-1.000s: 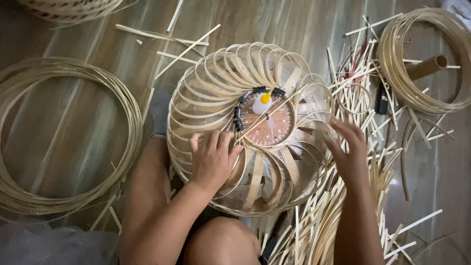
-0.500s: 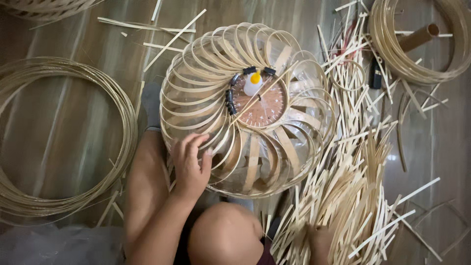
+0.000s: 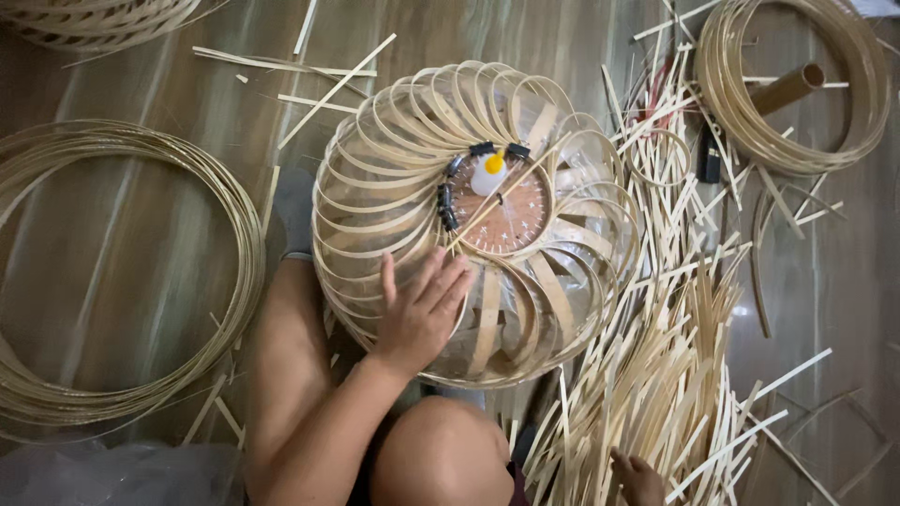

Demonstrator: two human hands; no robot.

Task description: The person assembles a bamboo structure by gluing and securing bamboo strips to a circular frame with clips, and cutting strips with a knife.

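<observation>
A round lampshade frame of curved bamboo strips (image 3: 394,169) lies on the wooden floor in front of my legs. At its centre sits a brown wooden disc (image 3: 516,220), with a small white bottle with a yellow cap (image 3: 488,173) and black clips (image 3: 448,201) on it. My left hand (image 3: 422,314) rests flat on the frame's near side, fingers spread. My right hand (image 3: 639,480) is low at the bottom edge, among a pile of loose bamboo strips (image 3: 656,375); its fingers are mostly out of view.
A large coil of bamboo hoops (image 3: 246,234) lies at the left, and a smaller coil (image 3: 731,112) at the top right with a bamboo tube (image 3: 786,89) inside it. A black object (image 3: 710,159) lies beside the strips. My knee (image 3: 441,459) is below the frame.
My right hand has left the frame's right side and dropped down to the strip pile. My left hand stays on the frame's near side, now with fingers spread wider.
</observation>
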